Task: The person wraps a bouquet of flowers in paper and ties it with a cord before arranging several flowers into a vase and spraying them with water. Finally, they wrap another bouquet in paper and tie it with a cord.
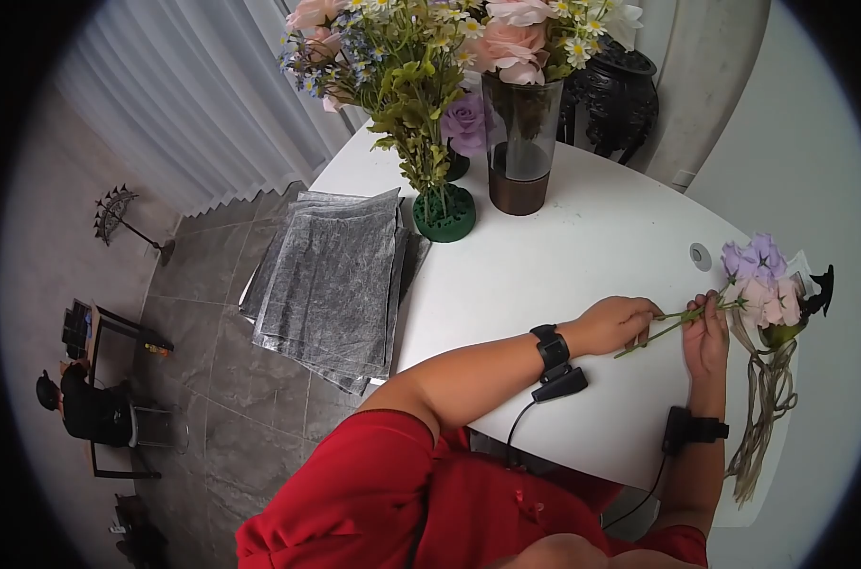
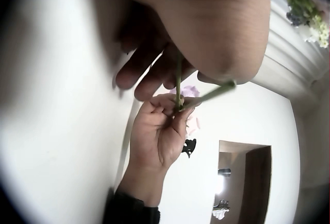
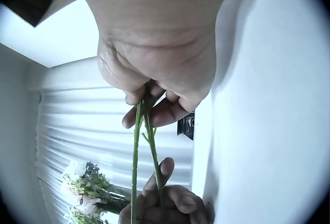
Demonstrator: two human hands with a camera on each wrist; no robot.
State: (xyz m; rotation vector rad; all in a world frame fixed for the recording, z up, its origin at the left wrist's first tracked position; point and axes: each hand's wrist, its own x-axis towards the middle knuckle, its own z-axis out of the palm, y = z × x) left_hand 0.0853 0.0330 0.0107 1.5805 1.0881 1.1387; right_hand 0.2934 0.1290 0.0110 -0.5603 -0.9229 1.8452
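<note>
My right hand (image 1: 705,337) holds two green stems (image 3: 135,157) between thumb and fingers, just below the blooms. At the far end of the stems are a lilac flower (image 1: 755,256) and pale pink flowers (image 1: 767,302), beyond my right hand. My left hand (image 1: 612,324) pinches one stem (image 1: 675,316) near its lower part, back of the hand upward in the head view. The other stem (image 2: 216,92) sticks out past the left hand with its cut end free. Both hands are over the white table (image 1: 506,284).
A stack of grey sheets (image 1: 331,275) lies at the table's left edge. A bunch of flowers stands in a green holder (image 1: 444,216), beside a clear vase (image 1: 520,133) with flowers. Beige strands (image 1: 762,417) hang by the right forearm. A person (image 1: 93,408) sits at a far desk.
</note>
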